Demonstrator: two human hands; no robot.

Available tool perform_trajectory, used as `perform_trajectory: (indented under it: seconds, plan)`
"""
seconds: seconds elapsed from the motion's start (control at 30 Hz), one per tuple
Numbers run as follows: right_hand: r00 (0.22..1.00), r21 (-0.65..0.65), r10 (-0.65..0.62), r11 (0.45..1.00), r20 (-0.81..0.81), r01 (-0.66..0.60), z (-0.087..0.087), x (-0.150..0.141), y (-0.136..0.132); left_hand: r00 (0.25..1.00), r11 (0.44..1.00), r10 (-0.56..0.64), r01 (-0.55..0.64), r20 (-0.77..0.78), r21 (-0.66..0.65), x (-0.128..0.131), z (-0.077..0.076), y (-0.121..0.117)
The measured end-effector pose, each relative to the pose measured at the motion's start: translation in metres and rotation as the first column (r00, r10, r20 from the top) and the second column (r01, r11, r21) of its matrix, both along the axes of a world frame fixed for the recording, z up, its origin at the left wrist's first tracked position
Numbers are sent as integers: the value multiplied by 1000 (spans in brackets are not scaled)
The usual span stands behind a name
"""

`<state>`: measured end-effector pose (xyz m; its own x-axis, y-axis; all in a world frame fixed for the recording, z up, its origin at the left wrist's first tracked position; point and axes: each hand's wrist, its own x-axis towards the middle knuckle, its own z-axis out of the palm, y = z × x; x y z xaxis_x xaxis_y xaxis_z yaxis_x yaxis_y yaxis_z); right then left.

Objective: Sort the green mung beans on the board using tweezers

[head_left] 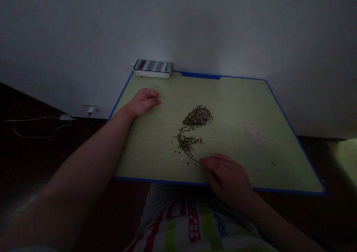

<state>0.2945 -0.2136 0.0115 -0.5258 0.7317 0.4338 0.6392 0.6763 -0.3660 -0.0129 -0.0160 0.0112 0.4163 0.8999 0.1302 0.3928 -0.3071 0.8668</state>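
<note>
My right hand point(227, 175) pinches a thin stick point(194, 159) near the front edge of a pale green tabletop. Its tip reaches the lower edge of a loose heap of small dark green beans point(185, 144). Just beyond lies a denser heap of the same beans with pale grains point(198, 117) among them. My left hand point(144, 102) rests closed on the left part of the table, apart from the beans; whether anything is inside its curled fingers is hidden. To the right spreads a flat patch of pale, rice-like grains point(256, 134).
The tabletop point(228, 95) has a blue rim and stands against a grey wall. A phone point(154, 66) lies on a white box point(153, 74) at the back left corner. Right of centre is a small brown sliver point(272, 163). A charger and cables point(66, 117) lie at left.
</note>
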Motion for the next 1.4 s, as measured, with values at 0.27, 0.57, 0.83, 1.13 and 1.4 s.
perform_trajectory:
  seconds: [0.27, 0.57, 0.83, 1.13, 1.4]
  plan:
    - [999, 27, 45, 999, -3, -45, 3, -6, -3, 1000, 1000, 10, -10, -9, 0, 0, 0, 1]
    - [999, 68, -18, 998, 47, 15, 1, -8, -7, 1000, 1000, 8, -8, -8, -16, 0, 0, 1]
    - [997, 41, -75, 996, 18, 74, 1, 9, -10, 1000, 1000, -17, 17, -5, -8, -2, -2, 2]
    - [999, -18, -45, 999, 9, 45, 3, 6, -3, 1000, 1000, 11, -12, -6, -17, 0, -2, 1]
    - [1000, 12, 16, 1000, 22, -16, 1, -1, -4, 1000, 1000, 1, -1, -11, -19, -1, -2, 3]
